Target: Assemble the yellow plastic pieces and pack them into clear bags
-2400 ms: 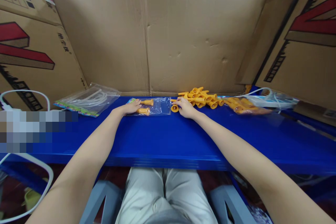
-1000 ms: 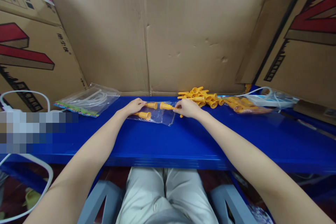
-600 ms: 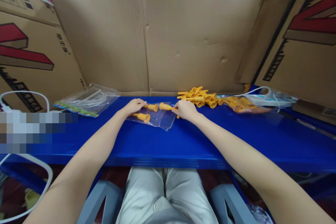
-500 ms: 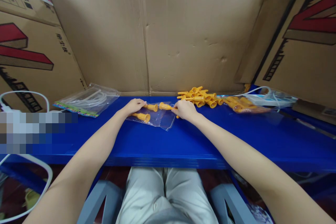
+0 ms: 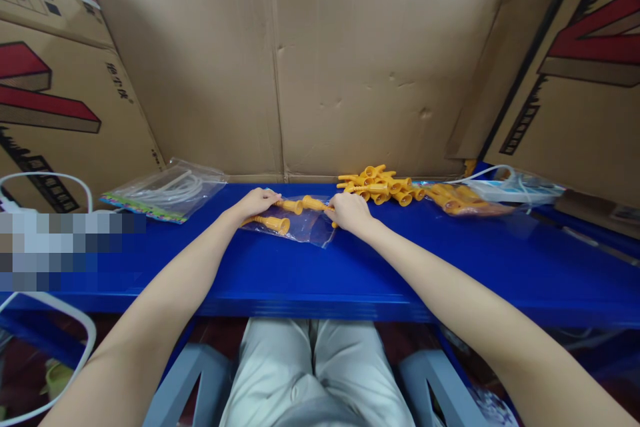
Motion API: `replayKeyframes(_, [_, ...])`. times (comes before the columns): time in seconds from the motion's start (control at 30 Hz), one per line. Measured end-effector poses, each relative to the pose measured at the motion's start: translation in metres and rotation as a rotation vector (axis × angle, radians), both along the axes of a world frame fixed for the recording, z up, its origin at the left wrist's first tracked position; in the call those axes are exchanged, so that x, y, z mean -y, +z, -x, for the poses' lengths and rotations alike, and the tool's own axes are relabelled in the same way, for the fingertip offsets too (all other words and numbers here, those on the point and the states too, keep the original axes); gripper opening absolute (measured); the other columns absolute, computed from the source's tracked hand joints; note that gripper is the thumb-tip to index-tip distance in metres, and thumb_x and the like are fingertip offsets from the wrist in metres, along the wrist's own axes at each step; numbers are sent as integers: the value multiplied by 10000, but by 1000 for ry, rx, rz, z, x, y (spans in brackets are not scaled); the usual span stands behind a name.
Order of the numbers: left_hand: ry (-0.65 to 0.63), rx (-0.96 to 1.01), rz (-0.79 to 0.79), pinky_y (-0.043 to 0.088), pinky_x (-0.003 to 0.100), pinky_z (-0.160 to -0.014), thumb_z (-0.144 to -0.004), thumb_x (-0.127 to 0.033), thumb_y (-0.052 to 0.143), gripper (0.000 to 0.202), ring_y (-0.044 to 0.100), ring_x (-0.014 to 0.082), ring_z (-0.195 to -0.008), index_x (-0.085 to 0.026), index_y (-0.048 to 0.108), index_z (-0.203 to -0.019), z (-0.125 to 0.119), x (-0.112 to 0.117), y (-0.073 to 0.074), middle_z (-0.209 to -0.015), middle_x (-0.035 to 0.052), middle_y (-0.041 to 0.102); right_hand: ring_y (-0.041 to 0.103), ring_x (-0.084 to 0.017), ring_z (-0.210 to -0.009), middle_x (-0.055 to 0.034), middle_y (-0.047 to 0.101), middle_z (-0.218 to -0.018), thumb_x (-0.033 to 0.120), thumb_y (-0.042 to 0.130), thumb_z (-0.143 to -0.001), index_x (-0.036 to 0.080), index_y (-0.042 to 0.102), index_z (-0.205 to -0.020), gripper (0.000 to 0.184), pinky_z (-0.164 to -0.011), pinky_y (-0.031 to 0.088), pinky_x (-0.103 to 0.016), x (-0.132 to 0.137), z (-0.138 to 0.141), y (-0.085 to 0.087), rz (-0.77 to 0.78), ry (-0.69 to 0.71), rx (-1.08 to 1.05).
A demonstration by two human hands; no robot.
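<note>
A clear plastic bag [image 5: 313, 233] lies flat on the blue tabletop between my hands. My left hand [image 5: 256, 203] has its fingers closed at the bag's left part; their tips meet the thin end of a flared yellow plastic piece [image 5: 292, 207]. A second piece of the same kind, a yellow flared piece [image 5: 275, 224], lies lower and points right. In my right hand [image 5: 351, 211] the fingers pinch the narrow end of a yellow nozzle-like piece [image 5: 313, 203], its wide end facing left, over the bag. Part of another yellow piece [image 5: 334, 223] shows below those fingers.
A pile of similar yellow pieces [image 5: 383, 185] sits behind my right hand. Further right lie a filled bag [image 5: 463, 200] and a white power strip [image 5: 520, 191]. A bag with white tubing [image 5: 173, 190] rests at left. Cardboard [image 5: 375, 80] walls the back.
My right hand has shifted slightly left, bringing its yellow piece close to the one by my left fingers. The lower yellow piece and the bag's right corner have moved slightly right.
</note>
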State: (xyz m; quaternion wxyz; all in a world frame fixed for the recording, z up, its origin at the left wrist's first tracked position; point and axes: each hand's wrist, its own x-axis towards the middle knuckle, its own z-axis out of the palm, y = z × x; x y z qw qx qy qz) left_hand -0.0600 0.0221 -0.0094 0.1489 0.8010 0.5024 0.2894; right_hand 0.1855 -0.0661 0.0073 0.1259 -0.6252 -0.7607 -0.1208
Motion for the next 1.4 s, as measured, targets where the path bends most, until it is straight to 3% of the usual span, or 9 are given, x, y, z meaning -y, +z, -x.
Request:
replayKeyframes(0.33, [42, 20, 42, 436, 293, -864, -757, -522, 477, 439, 626, 233, -930, -176, 747, -780, -2, 6, 3, -879, 54, 729, 641, -264, -918, -131, 693, -928, 298, 503, -841, 146, 683, -979, 273, -727, 469, -320, -3, -5, 0, -15, -18, -16])
replayKeyframes(0.43, [43, 15, 6, 427, 285, -888, -766, -477, 481, 400, 607, 237, -1002, -181, 741, -832, -4, 4, 2, -975, 47, 718, 644, -270, -914, -139, 693, -923, 290, 501, -843, 140, 686, -973, 271, -723, 469, -320, -2, -3, 0, -18, -18, 1])
replayKeyframes(0.6, [201, -1, -22, 423, 294, -900, -810, -437, 437, 399, 583, 260, -1064, -177, 717, -925, -9, 5, 0, -1036, 40, 703, 640, -266, -920, -149, 687, -928, 302, 487, -862, 139, 683, -981, 281, -732, 464, -315, -3, 0, -3, -35, -17, 13])
replayKeyframes(0.77, [167, 70, 0, 397, 306, -947, -838, -437, 398, 441, 547, 256, -1132, -153, 682, -1019, -13, 2, -3, -1162, 70, 650, 625, -252, -932, -143, 654, -1004, 289, 458, -884, 141, 678, -974, 279, -758, 457, -321, -10, 1, -7, -46, 57, -61])
replayKeyframes(1.0, [185, 169, 42, 320, 307, -1032, -866, -423, 370, 471, 473, 226, -1229, -115, 620, -1120, -15, -2, -3, -1284, 117, 561, 609, -135, -814, -85, 565, -1075, 147, 602, -748, 133, 609, -937, 189, -771, 477, -277, -33, -3, -22, -23, 260, -594])
replayKeyframes(1.13, [193, 177, 59, 288, 313, -1057, -877, -390, 357, 482, 433, 220, -1264, -93, 563, -1195, -17, 0, -3, -1344, 141, 498, 597, -104, -689, -12, 597, -861, 135, 664, -680, 150, 516, -812, 199, -711, 512, -274, -42, -3, -27, 54, 137, -1095])
replayKeyframes(1.23, [173, 163, 42, 294, 314, -1052, -880, -394, 344, 474, 434, 221, -1263, -110, 566, -1188, -19, 0, -3, -1329, 126, 519, 597, -89, -615, 22, 576, -661, 93, 639, -722, 161, 458, -715, 193, -665, 520, -231, -42, -3, -24, 256, 85, -1394])
replayKeyframes(1.3, [160, 166, 36, 305, 309, -1044, -881, -399, 338, 472, 440, 218, -1257, -119, 569, -1183, -20, 0, -3, -1313, 115, 537, 587, -79, -543, 28, 559, -576, 60, 600, -762, 164, 435, -677, 214, -631, 522, -211, -41, -1, -20, 391, 77, -1480])
replayKeyframes(1.4, [159, 184, 44, 313, 299, -1038, -882, -404, 338, 479, 448, 214, -1251, -117, 556, -1198, -20, -1, -4, -1320, 114, 532, 582, -79, -489, 35, 558, -531, 19, 560, -787, 170, 422, -666, 238, -616, 532, -215, -39, 2, -13, 432, 66, -1522])
